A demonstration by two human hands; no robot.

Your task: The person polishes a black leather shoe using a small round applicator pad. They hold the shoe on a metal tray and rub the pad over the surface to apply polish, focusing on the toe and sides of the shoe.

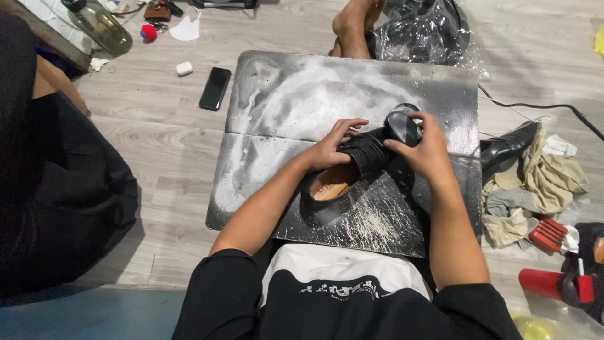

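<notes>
A black leather shoe [368, 154] with a tan insole lies on a dark board [283, 107] smeared with white residue. My left hand [330, 146] grips the shoe's middle, over the strap part. My right hand [423, 146] is closed around the toe end, thumb on top. Both forearms reach in from the bottom of the view.
A black phone [215, 88] and a small white case [184, 68] lie on the wooden floor to the left. A second black shoe [506, 146], crumpled rags [541, 182], a red brush [548, 234] and red tools sit right. A bare foot [352, 28] and plastic bag [425, 28] lie beyond.
</notes>
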